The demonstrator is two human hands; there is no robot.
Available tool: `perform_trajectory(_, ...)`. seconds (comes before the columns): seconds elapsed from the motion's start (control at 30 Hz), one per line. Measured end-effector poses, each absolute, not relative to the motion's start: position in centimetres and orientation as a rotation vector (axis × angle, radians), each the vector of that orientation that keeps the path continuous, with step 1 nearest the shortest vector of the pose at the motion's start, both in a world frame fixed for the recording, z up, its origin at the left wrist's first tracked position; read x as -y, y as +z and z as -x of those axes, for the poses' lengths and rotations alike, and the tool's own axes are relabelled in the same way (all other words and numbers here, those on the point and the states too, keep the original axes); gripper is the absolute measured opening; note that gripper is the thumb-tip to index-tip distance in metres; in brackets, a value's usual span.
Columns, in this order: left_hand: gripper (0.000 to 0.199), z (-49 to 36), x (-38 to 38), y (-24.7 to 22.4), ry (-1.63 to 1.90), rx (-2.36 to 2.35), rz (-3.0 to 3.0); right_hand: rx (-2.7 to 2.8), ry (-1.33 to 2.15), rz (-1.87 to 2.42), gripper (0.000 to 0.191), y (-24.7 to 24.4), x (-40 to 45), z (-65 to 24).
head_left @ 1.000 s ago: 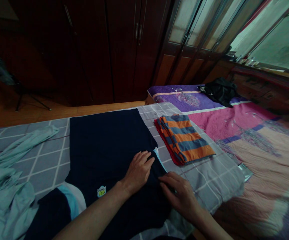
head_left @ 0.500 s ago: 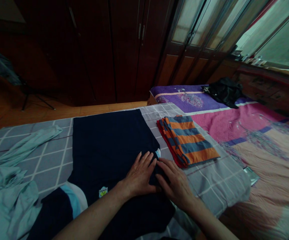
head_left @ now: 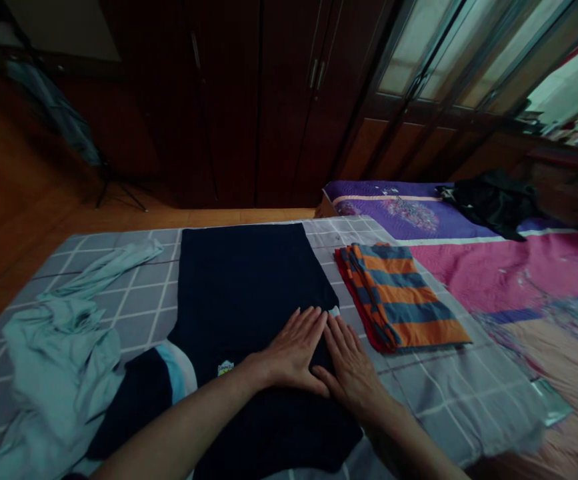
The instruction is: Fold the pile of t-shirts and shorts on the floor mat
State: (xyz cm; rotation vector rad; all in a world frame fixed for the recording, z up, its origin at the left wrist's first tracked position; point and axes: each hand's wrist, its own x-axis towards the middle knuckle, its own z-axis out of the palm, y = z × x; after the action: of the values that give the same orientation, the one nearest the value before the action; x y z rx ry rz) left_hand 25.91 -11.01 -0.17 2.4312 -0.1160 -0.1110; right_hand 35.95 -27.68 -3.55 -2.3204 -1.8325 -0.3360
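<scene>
A dark navy T-shirt [head_left: 249, 280] with light blue and white bands at the sleeve lies spread on a grey checked sheet [head_left: 429, 380]. A small badge shows near my left wrist. My left hand [head_left: 296, 350] lies flat on the shirt with its fingers stretched out. Beside it my right hand [head_left: 351, 370] presses flat on the shirt's right side, fingers out, thumb close to the left thumb. Part of the right sleeve is hidden under the hands. Folded orange and grey striped cloth [head_left: 409, 293], with red cloth under it, lies right of my right hand.
A crumpled pale green garment [head_left: 63, 360] lies at the left. Behind the bed stand dark wooden wardrobes [head_left: 289, 120]. At the right is another bed with a purple and pink cover [head_left: 469, 273] and a black garment [head_left: 493, 200]. A tripod [head_left: 119, 190] stands on the floor.
The view has turned left, so things sit further right in it. My right hand has flattened, its fingers straighter and nearer the left hand's fingertips.
</scene>
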Motion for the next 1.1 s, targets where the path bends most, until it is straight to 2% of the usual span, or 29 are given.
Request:
perform_trajectory(0.1, 0.107, -25.0, 10.3, 2.5, -0.083, 0.041, -2.385, 1.935, -0.318, 2.256, 0.082, -3.7, 27.4, -36.1)
perform_trajectory(0.23, 0.070, -20.6, 7.7, 7.0, 0.155, -0.112, -2.441, 2.078, -0.274, 2.130, 0.076, -3.2, 26.9, -36.9)
perform_trajectory(0.37, 0.051, -12.8, 4.3, 8.8, 0.358, -0.639, -2.487, 2.152, -0.141, 1.999, 0.065, -0.4, 25.2, -36.2)
perform_trajectory(0.53, 0.043, -3.8, 3.8, 5.1, 0.404, -1.364, -2.354, 2.440, 0.477, 1.601, 0.064, 4.2, 21.2, -30.8)
perform_trajectory(0.7, 0.037, -0.8, 7.5, 1.2, 0.457, -1.632, -2.306, 2.489, 0.985, 1.228, 0.071, 5.1, 18.2, -25.5)
perform_trajectory(0.77, 0.037, -1.0, 8.4, 0.6, 0.504, -1.718, -2.328, 2.490, 1.078, 1.167, 0.072, 4.7, 17.8, -24.6)
perform_trajectory(0.9, 0.022, -1.5, 8.3, 1.0, 0.515, -1.766, -2.279, 2.459, 1.124, 1.146, 0.069, 3.8, 18.0, -24.3)
perform_trajectory(1.1, 0.027, -1.4, 6.8, 1.9, 0.731, -1.540, -1.663, 2.450, 1.090, 1.114, 0.068, 2.8, 18.6, -24.6)
